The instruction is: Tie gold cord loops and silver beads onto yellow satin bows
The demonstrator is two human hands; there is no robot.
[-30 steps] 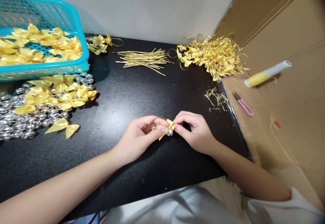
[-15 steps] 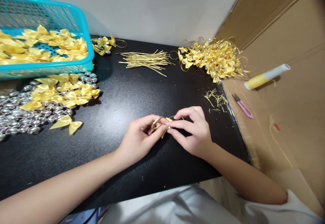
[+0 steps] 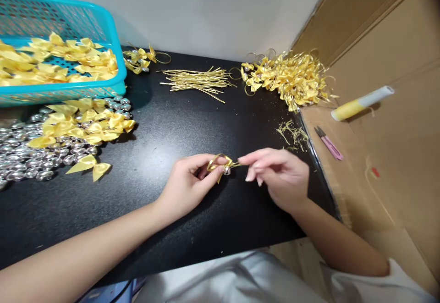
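Right hand (image 3: 282, 177) has drawn back; basket (image 3: 117, 76) holds yellow bows (image 3: 68, 62).

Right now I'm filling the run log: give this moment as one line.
left hand: pinches gold loop with bow | right hand: pulls its gold cord end | black table | loose yellow bow nearby

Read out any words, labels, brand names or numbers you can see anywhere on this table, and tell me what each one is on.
None: no readable text shows.
The yellow and white tube, the pink snips and the blue basket carry no visible print.
The left hand and right hand hold a small gold bow, which is unmarked too.
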